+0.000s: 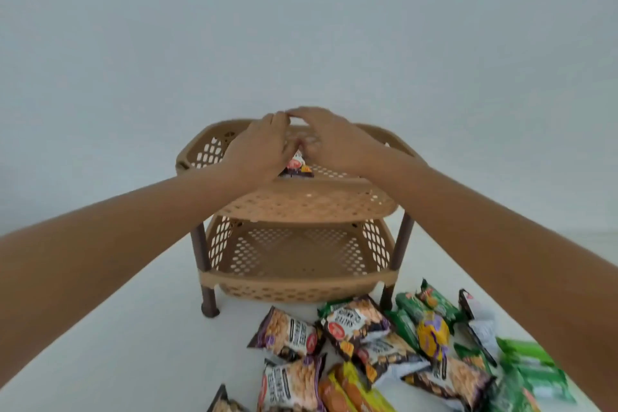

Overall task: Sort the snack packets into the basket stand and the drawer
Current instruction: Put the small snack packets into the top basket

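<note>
A tan two-tier basket stand (301,202) with brown legs stands on the white surface ahead of me. Both my hands reach into its top basket. My left hand (259,147) and my right hand (329,139) meet over a dark snack packet (297,166) that stands between them in the top tier; both hands seem to hold it. The lower basket (294,254) holds nothing that I can see. A pile of snack packets (384,341) lies on the surface in front of the stand: several dark peanut packets, green ones, a yellow one and orange ones. No drawer is in view.
A plain pale wall fills the background. The white table surface (133,328) stretches left of the packet pile. Green packets (531,368) spread toward the right edge under my right forearm.
</note>
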